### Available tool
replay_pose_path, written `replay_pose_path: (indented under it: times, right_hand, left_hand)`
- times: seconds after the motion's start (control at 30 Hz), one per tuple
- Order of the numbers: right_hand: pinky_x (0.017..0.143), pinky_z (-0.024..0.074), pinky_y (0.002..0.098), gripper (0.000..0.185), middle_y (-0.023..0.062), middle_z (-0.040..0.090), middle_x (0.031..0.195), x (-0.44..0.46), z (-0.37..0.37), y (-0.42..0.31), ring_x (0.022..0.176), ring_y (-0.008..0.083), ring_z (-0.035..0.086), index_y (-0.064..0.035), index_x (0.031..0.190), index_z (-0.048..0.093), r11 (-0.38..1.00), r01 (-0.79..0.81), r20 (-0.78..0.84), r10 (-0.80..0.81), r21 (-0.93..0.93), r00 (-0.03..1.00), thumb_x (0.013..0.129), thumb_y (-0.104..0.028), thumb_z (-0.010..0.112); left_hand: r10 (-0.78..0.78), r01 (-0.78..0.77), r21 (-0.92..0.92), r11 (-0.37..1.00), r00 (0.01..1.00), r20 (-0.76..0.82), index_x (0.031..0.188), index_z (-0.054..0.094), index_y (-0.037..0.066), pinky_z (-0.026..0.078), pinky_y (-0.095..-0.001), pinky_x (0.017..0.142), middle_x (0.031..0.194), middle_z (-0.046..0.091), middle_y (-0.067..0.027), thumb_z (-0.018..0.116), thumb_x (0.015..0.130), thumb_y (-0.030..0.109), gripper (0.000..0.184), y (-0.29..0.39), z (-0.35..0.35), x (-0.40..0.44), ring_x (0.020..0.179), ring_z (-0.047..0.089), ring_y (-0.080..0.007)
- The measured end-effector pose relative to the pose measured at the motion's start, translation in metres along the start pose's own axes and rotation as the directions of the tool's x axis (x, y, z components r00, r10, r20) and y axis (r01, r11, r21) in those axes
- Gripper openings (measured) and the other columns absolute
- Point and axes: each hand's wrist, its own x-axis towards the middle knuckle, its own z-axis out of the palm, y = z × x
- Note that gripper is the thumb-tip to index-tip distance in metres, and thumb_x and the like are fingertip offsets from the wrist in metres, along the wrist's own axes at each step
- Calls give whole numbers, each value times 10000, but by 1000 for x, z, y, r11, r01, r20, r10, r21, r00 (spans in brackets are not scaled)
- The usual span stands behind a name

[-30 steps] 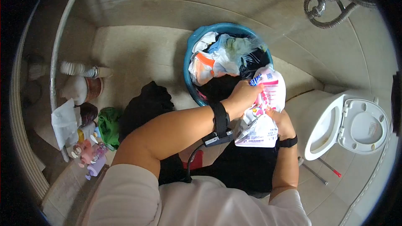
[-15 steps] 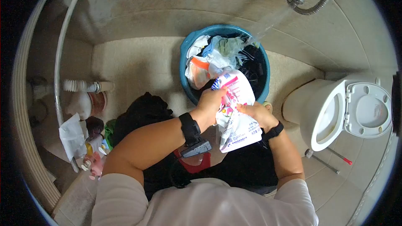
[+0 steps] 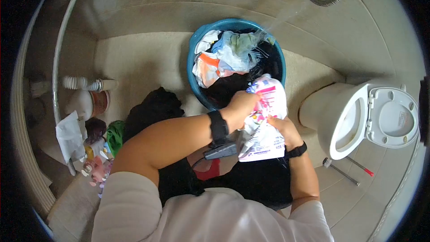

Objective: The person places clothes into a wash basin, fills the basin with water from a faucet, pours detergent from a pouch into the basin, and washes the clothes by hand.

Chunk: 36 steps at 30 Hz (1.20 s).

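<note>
A white detergent bag (image 3: pixel 268 141) with pink and blue print is held between my hands, over the near right rim of a blue basin (image 3: pixel 191 69). My left hand (image 3: pixel 242 107) grips its left side, fingers closed around it. On the right edge, my right hand (image 3: pixel 284 130) pinches it with the thumb on the front. Whether the bag's top is torn cannot be made out. Inside the basin lie wet clothes (image 3: pixel 224 56), white, orange, blue, green and black. A stream of water falls on them from the upper right.
A coiled metal shower hose (image 3: pixel 331 1) hangs on the wall at upper right. To the right stands a white toilet (image 3: pixel 342 121) with its lid up. Left of me are a ribbed drain pipe (image 3: pixel 80 83), a metal rail (image 3: pixel 60 62) and several small bottles and toys.
Both hands and the bag have moved right relative to the basin, uncovering more of the dark clothes. The view has shifted slightly. Water keeps running.
</note>
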Motion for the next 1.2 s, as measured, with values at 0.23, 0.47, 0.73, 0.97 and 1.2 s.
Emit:
replay_pose_path:
  times: [0.23,0.47,0.73,0.97,1.2]
  right_hand:
    - [761,498,310,425,115,599,1038,30,39,21,854,176,612,29,1171,460,979,-195,221,203,-59,954,825,-168,610]
    - [714,498,282,396,94,612,990,55,67,-45,814,158,611,26,1132,489,988,14,145,8,-153,989,815,-168,624]
    - [722,480,262,375,74,601,1008,39,45,-33,833,136,591,21,1148,482,992,-37,27,40,-117,999,836,-152,597]
    - [722,475,266,365,71,594,1001,13,32,-19,832,135,579,26,1157,474,980,69,-30,-76,-186,997,859,-163,566]
    - [764,477,283,387,85,592,1035,19,50,8,867,150,587,14,1169,471,992,-103,164,115,-78,980,844,-163,585]
  left_hand:
    - [-71,63,-116,991,995,-65,1054,524,-22,497,-397,767,930,612,-154,458,876,176,275,7,-64,-19,843,614,-253]
    - [170,-154,-138,978,978,121,1073,512,-18,500,-419,768,953,605,-173,455,879,174,278,70,-39,-7,859,609,-284]
    - [71,-50,-224,973,994,88,1036,512,0,507,-414,740,918,606,-164,461,871,192,257,37,-32,20,821,614,-276]
    - [146,-139,-68,988,984,99,946,554,-30,515,-343,653,847,615,-135,495,859,158,215,23,-13,-2,737,625,-217]
    - [56,-55,-120,991,998,1,1059,512,-48,488,-401,777,946,609,-174,440,884,164,284,2,-58,-19,846,610,-268]
